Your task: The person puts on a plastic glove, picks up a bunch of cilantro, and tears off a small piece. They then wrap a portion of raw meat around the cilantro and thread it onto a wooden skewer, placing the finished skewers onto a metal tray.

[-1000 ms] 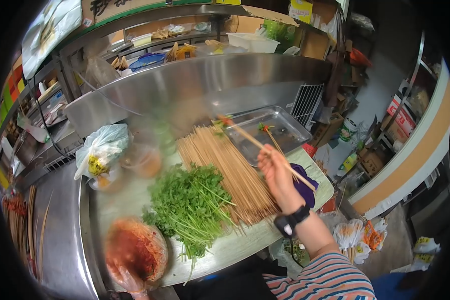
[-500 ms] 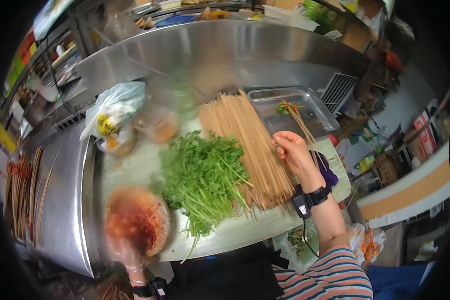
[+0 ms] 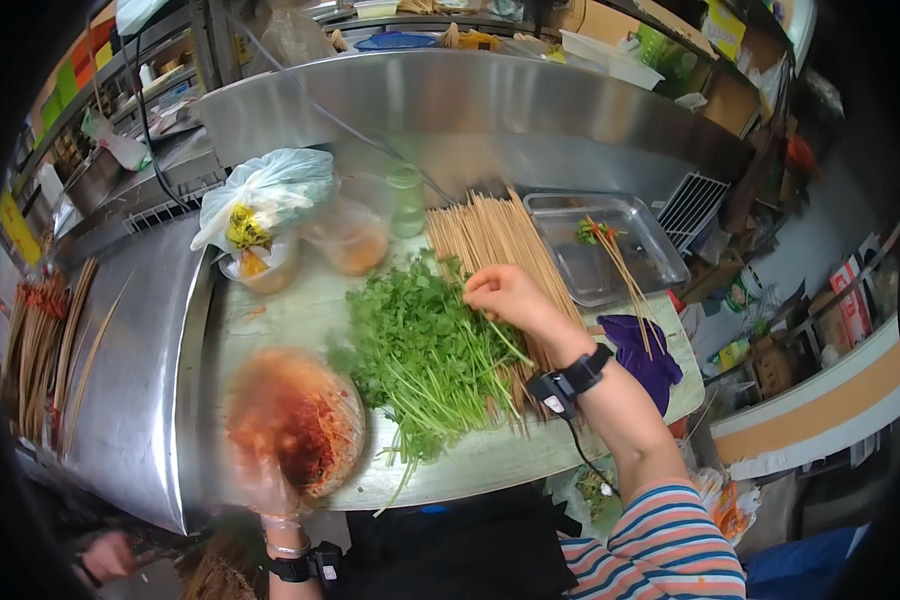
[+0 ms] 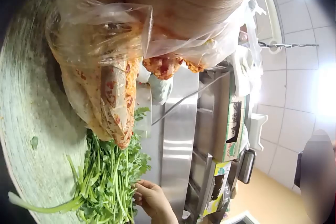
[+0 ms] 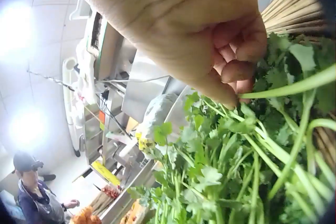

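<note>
My left hand, in a clear plastic glove, reaches into a plastic-lined bowl of red, sauce-coated food. Red sauce smears its fingers in the left wrist view; the bowl's lining and blur hide much of their pose. Over a heap of coriander, my right hand is bare, its thumb and fingertips pinching a green coriander stem. Just behind that hand lies a broad bundle of wooden skewers.
At the back right, a metal tray bears a few skewers tipped with green and red food. Beside it lies a purple cloth. A bagged tub and a green glass stand behind. Another person is at the left.
My right hand had a skewer with food at its tip; that skewer has left it. The hand has since moved left from near the tray to the coriander. My left hand stays at the bowl.
</note>
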A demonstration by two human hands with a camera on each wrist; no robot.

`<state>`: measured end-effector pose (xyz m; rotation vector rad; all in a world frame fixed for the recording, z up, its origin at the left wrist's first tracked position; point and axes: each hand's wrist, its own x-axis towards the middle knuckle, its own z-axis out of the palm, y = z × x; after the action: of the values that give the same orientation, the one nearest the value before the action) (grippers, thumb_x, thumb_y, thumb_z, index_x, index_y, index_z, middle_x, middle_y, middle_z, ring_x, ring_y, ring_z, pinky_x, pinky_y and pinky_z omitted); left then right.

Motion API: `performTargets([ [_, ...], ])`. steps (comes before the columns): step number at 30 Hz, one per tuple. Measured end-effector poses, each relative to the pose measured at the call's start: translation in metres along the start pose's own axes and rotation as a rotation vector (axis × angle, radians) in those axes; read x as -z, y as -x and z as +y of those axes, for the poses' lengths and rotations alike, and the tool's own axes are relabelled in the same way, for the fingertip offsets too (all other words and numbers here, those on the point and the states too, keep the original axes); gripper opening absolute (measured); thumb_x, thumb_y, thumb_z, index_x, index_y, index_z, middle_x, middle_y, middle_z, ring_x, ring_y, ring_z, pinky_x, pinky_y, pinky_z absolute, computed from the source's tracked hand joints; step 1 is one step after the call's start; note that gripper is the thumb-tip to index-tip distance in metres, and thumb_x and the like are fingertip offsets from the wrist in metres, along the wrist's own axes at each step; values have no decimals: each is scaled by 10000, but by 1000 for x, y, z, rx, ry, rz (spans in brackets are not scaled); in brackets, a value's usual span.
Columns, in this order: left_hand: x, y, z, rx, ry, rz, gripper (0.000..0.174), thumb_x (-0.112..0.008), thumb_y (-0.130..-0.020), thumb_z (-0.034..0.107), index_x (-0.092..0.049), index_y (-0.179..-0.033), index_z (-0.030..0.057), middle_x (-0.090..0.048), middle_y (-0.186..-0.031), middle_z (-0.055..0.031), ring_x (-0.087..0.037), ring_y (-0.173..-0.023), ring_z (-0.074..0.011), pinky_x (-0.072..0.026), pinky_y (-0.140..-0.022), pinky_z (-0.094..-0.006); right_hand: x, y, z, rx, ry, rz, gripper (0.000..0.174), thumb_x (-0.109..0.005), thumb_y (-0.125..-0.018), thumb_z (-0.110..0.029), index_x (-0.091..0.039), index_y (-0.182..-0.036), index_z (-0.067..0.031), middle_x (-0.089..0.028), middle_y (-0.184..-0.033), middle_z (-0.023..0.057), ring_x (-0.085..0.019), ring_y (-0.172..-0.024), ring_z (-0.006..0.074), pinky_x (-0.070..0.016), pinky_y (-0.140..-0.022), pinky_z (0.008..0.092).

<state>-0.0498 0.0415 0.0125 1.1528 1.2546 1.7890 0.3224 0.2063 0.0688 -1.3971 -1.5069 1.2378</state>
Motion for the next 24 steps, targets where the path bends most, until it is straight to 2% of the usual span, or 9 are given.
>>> performTargets([
  [1,0,0,-1,-23,-12,14,336,-504,-928,96,-513,-1239,-33,-606,-1136,-129,-590,-987,-183,-483,-857,-302,8,2,-11,-7,-46,-25,152,-647,-880,-188,-608,-981,-81,-647,-767,39,-568,-567,56,-426,-473,192],
  [4,-2,-1,-5,-61,-9,17,330,-500,-932,85,-515,-1239,-33,-599,-1154,-125,-589,-974,-172,-484,-847,-294,23,18,-44,73,-330,-95,196,-609,-922,-223,-565,-1063,-95,-644,-764,35,-567,-560,52,-430,-477,189],
  [8,4,2,-3,-95,-40,-31,320,-493,-934,70,-515,-1235,-36,-589,-1180,-118,-592,-973,-166,-486,-841,-288,13,22,-46,-4,-206,-119,314,-579,-941,-203,-511,-1222,-80,-649,-813,39,-582,-605,58,-463,-528,186],
  [11,3,1,1,-107,-68,-43,319,-498,-930,68,-516,-1231,-38,-587,-1182,-115,-592,-978,-165,-488,-842,-287,-4,27,-42,35,-334,-100,367,-556,-939,-140,-486,-1290,-56,-647,-862,51,-594,-675,66,-498,-604,200],
  [14,17,2,-13,-140,-165,-35,307,-509,-921,62,-522,-1210,-41,-591,-1154,-105,-597,-962,-168,-494,-835,-291,-15,28,-37,51,-364,-115,317,-529,-927,-72,-551,-1241,-31,-643,-902,49,-595,-723,73,-517,-668,220],
  [17,3,3,-3,-107,-56,-31,282,-505,-932,83,-533,-1188,-31,-596,-1129,-105,-603,-930,-170,-506,-808,-293,-24,30,-38,49,-294,-159,242,-527,-916,-58,-630,-1132,-20,-647,-893,39,-605,-735,81,-522,-694,227],
  [19,3,3,-3,-96,-70,-42,271,-499,-959,141,-542,-1172,-21,-588,-1142,-126,-606,-908,-178,-526,-772,-299,-30,35,-45,62,-263,-215,221,-544,-908,-63,-647,-1096,-14,-653,-888,40,-612,-745,84,-525,-699,226],
  [21,3,3,-2,-89,-72,-38,261,-515,-957,122,-549,-1172,-22,-608,-1107,-120,-600,-889,-164,-518,-746,-285,-38,43,-57,115,-141,-266,197,-580,-892,-74,-654,-1059,0,-672,-893,56,-632,-772,93,-529,-703,225],
  [24,-2,-1,8,2,7,-67,243,-540,-948,92,-567,-1157,-30,-636,-1055,-103,-594,-858,-145,-499,-713,-260,-53,55,-71,98,-184,-358,180,-603,-880,-63,-653,-1038,7,-684,-905,70,-642,-776,97,-530,-694,227],
])
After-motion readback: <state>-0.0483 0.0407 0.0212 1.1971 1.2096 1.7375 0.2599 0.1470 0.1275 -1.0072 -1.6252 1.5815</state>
